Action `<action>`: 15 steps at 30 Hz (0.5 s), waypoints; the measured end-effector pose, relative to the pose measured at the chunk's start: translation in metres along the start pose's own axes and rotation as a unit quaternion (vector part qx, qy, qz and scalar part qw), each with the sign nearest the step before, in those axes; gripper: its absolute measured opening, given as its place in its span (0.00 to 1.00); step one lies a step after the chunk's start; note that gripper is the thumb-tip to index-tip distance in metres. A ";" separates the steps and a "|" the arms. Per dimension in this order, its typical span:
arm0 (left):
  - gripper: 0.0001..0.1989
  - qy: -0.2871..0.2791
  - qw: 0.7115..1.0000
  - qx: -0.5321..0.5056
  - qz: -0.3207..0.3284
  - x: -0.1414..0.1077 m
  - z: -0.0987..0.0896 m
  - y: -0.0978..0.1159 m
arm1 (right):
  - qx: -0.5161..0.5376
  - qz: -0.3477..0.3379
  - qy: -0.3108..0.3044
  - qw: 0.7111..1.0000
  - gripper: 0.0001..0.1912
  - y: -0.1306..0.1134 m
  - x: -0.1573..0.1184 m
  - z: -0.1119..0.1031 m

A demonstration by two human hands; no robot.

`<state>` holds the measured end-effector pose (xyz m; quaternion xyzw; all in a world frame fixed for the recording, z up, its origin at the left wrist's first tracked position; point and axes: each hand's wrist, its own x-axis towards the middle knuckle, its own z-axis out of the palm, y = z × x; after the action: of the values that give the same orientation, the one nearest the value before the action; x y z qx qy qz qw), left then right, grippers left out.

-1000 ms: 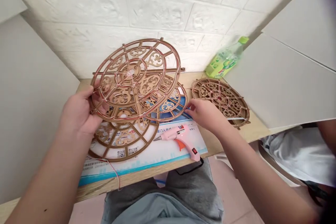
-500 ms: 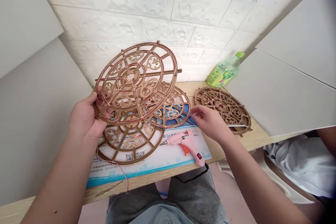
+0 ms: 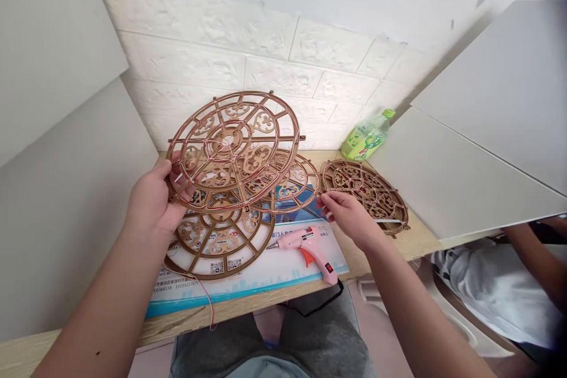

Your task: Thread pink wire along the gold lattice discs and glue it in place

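Head view: our left fingers (image 3: 164, 169) clamp the tilted openwork disc (image 3: 235, 137) by its rim, likely to expose its wiring (image 3: 234, 159); our right fingers (image 3: 328, 196) are nearly closed, contents unclear.

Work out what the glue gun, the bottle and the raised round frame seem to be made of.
Glue gun: smooth pink plastic, judging by its moulded-looking body; the grey nozzle looks like metal.
Bottle: probably thin glossy plastic, being see-through.
Raised round frame: brown, satin-looking, perhaps moulded plastic or painted metal; its openwork settles neither.
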<state>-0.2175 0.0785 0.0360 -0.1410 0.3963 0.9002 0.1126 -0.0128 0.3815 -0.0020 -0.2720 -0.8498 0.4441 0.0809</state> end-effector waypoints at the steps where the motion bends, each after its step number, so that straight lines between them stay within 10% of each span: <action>1: 0.15 0.000 1.000 0.002 0.002 0.000 -0.001 0.000 | 0.048 -0.007 -0.015 0.999 0.19 -0.001 -0.003 0.000; 9: 0.16 -0.004 1.000 0.009 0.012 -0.004 0.001 0.000 | 0.168 -0.122 -0.009 0.978 0.36 -0.015 0.022 0.034; 15: 0.16 -0.004 1.000 0.023 0.004 -0.006 0.002 0.000 | -0.059 -0.120 -0.008 0.991 0.15 -0.027 0.064 0.040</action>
<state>-0.2121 0.0794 0.0395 -0.1335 0.4171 0.8917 0.1142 -0.0922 0.3750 -0.0102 -0.1694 -0.9018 0.3820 0.1106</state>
